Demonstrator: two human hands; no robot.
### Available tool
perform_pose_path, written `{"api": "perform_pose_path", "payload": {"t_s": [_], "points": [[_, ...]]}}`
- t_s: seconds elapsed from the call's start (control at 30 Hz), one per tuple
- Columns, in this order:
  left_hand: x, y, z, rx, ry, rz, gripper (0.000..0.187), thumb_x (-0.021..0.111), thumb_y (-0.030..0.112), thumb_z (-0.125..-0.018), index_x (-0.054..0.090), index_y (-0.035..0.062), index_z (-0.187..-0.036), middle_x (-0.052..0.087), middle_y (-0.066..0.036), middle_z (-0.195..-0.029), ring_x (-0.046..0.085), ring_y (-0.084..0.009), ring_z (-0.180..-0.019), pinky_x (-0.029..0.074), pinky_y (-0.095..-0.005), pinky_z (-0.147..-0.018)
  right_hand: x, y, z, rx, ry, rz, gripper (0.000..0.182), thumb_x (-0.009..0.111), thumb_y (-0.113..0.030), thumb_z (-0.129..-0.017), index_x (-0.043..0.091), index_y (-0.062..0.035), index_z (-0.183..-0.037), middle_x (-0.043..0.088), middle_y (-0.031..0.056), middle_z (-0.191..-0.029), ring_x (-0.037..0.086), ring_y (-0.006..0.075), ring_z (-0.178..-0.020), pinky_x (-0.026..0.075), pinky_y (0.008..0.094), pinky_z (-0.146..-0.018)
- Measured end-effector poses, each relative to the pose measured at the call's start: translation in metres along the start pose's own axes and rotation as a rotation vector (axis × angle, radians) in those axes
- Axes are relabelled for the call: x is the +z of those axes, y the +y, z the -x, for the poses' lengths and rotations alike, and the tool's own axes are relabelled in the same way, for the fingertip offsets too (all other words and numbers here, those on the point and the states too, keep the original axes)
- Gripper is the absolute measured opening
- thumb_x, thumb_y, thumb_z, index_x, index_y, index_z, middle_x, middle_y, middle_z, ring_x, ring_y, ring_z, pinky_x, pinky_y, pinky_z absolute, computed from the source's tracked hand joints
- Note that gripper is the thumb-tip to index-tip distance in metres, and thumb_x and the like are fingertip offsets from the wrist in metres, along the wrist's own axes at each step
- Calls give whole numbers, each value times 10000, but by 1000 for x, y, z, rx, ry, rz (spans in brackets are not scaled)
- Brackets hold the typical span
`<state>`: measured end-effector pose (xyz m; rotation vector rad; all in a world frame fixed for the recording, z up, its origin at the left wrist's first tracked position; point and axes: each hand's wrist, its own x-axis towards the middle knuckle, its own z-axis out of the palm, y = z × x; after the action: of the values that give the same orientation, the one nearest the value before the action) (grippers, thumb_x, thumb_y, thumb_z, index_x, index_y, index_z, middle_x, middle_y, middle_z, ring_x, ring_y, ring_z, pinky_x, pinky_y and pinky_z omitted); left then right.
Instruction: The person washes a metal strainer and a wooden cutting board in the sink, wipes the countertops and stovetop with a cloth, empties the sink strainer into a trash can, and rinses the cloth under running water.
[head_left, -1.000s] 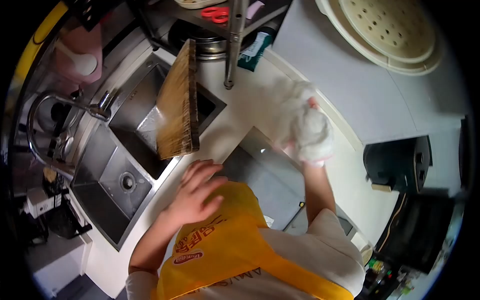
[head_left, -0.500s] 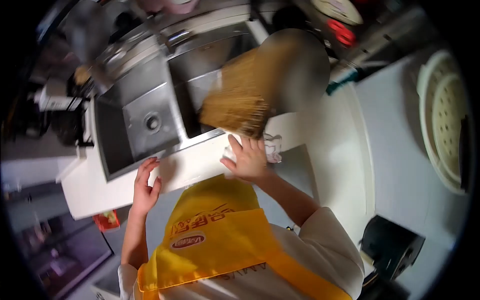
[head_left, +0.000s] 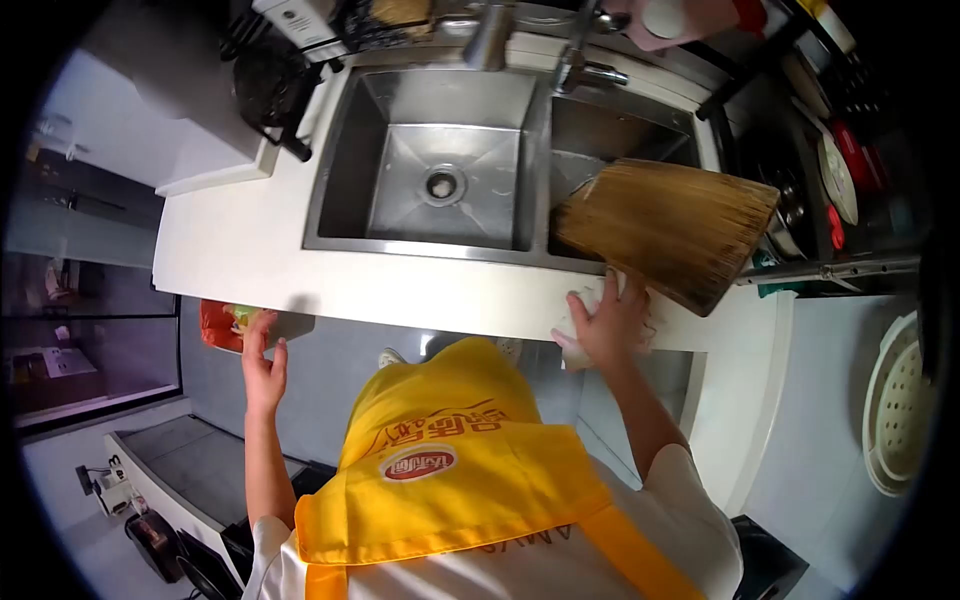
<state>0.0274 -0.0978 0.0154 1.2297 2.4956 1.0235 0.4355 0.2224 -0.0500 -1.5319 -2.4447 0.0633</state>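
Note:
My right hand [head_left: 612,322] lies spread on a crumpled white cloth [head_left: 577,350] at the counter's front edge, just below the wooden cutting board [head_left: 670,225]. The board rests tilted over the right basin [head_left: 575,165] of the steel sink and overlaps the counter. Its near edge looks dark. In front of the white counter [head_left: 420,285], at the left, my left hand [head_left: 262,365] hangs in the air with thumb and fingers apart and nothing in it. The left basin [head_left: 450,150] holds only a drain with something pale in it.
Behind the sink stands a faucet [head_left: 575,70]. A red bin [head_left: 220,325] is on the floor beyond my left hand. A black rack [head_left: 840,268] with pans and utensils stands at the right. A pale perforated basket [head_left: 895,405] is at the far right.
The view has turned, so the sink now appears level and more to the centre. The board's blur is gone. My right hand is still at the cloth, my left still empty.

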Motion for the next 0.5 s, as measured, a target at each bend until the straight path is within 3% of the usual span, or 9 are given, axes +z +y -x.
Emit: {"api": "perform_pose_path", "payload": {"t_s": [0.17,0.23,0.3,0.4,0.43,0.47,0.5], "points": [[-52,-95,-13,-50,30,107,365,545,-22,-885,528,26,-1246,510,-128,-1320,528,-257,-1165,428,-337,-964,16,-46,2,80,121,33,716,645,-548,-806,568,21,-1233,412,338,-1308,398,482,-1191,286,577,-1011],[-68,-146,-33,88,39,88,355,551,-9,-889,525,10,-1242,505,-146,-1316,517,-274,-1182,418,-342,-983,22,-60,4,49,177,151,695,648,-549,-807,576,-3,-1230,415,349,-1299,415,490,-1164,304,572,-987],[-78,-186,-63,73,35,49,350,547,-5,-885,525,2,-1234,489,-161,-1333,497,-295,-1212,408,-361,-1004,32,-75,5,91,184,175,690,651,-548,-805,575,-14,-1235,420,355,-1288,419,492,-1159,308,569,-979],[-77,-217,-118,144,150,4,331,544,16,-884,536,4,-1215,491,-175,-1317,489,-318,-1211,392,-387,-1022,47,-111,9,134,224,203,677,658,-544,-802,574,-31,-1237,427,362,-1275,425,490,-1155,313,567,-967],[-68,-220,-132,120,231,7,323,547,38,-886,541,4,-1207,510,-176,-1288,488,-321,-1203,384,-393,-1026,49,-122,9,129,251,207,670,662,-541,-800,572,-37,-1234,429,361,-1272,427,487,-1155,314,566,-963],[-59,-221,-143,93,312,10,317,551,59,-887,546,4,-1199,528,-177,-1259,486,-324,-1196,377,-398,-1031,43,-150,9,157,147,112,678,661,-541,-798,554,-46,-1248,435,350,-1269,426,478,-1159,311,565,-960],[-47,-228,-152,21,317,60,341,571,146,-890,549,10,-1203,543,-179,-1227,481,-332,-1189,370,-420,-1030,49,-172,12,55,152,95,685,675,-522,-788,531,-56,-1269,440,335,-1260,426,469,-1163,305,562,-961]]}}
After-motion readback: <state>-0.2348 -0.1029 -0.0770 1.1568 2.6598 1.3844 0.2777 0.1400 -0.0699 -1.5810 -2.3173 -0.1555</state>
